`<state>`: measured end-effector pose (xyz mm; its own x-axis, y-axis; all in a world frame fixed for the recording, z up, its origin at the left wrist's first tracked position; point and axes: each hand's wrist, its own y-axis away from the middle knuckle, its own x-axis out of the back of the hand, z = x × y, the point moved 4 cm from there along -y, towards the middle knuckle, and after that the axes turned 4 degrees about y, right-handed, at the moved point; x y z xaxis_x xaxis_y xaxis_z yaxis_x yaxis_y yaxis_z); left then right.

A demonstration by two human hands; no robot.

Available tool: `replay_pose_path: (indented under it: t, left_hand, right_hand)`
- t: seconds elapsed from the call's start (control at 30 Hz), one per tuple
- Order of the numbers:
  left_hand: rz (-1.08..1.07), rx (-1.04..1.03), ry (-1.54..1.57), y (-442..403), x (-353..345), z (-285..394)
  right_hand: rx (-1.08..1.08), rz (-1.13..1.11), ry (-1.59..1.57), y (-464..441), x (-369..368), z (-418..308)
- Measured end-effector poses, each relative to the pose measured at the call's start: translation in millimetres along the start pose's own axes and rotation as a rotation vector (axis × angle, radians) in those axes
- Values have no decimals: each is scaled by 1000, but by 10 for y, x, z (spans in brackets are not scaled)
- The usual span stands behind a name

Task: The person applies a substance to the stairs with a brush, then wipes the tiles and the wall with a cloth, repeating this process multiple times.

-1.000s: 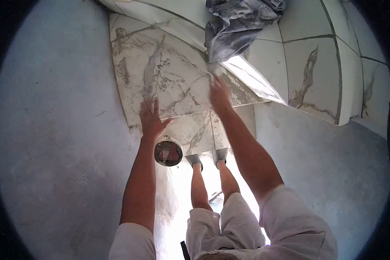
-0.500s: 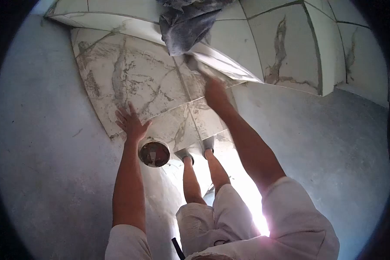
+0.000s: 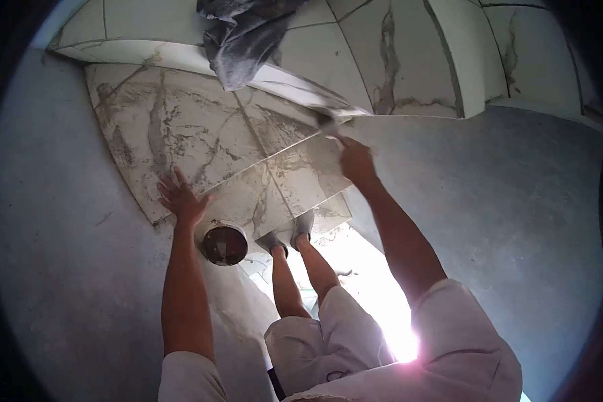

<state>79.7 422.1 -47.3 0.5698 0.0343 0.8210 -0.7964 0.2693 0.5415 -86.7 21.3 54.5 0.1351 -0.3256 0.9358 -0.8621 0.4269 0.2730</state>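
My right hand [image 3: 358, 163] is closed round the handle of what looks like a putty knife [image 3: 327, 122]. Its blade is blurred and lies by the right end of the marbled tile step [image 3: 201, 124], close under the riser. Fingers spread, my left hand [image 3: 182, 199] rests at the left front edge of that step, holding nothing. Grey smears and dirt cover much of the step's surface. Just below my left hand is a round container [image 3: 224, 244] with dark contents; some pale object inside is too small to name.
A dark grey cloth [image 3: 244, 47] hangs over the edge of the upper step [image 3: 315, 57]. More tiled steps [image 3: 415, 60] curve to the right. Grey walls [image 3: 67, 221] flank both sides. My feet [image 3: 301, 224] stand on a lower step, beside bright light from below.
My right hand has swept the putty knife rightwards along the step, away from the cloth. My left hand stays spread at the step's edge. The whole view has shifted slightly.
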Motion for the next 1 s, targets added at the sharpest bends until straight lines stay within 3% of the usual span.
replay_pose_path:
  t: [0.13,0.2,0.3,0.53,0.63,0.7,0.73,0.8,0.87,1.0]
  left_hand:
    - [21,1,-35,-35,-98,-57]
    - [16,-3,-35,5,-39,-32]
    - [13,7,-23,-14,-5,-1]
    - [47,-3,-42,-25,-43,-35]
    - [20,16,-57,-23,-2,-4]
    - [20,14,-57,-43,-1,15]
    - [13,9,-67,-22,3,-7]
    - [7,12,-61,-34,-51,-32]
    - [10,33,-57,-52,-50,-70]
    - [9,17,41,44,89,-1]
  right_hand:
    - [-244,37,-6,203,386,210]
    - [-100,49,11,10,259,221]
    - [-80,-122,225,88,206,382]
    - [-250,-73,10,-71,373,459]
    - [-139,-149,229,-6,146,768]
    - [-125,82,14,14,396,585]
    - [-116,74,10,33,388,567]
    - [-124,-202,314,-40,220,682]
    - [-84,-299,360,57,146,718]
    - [161,-203,122,-44,664,-565]
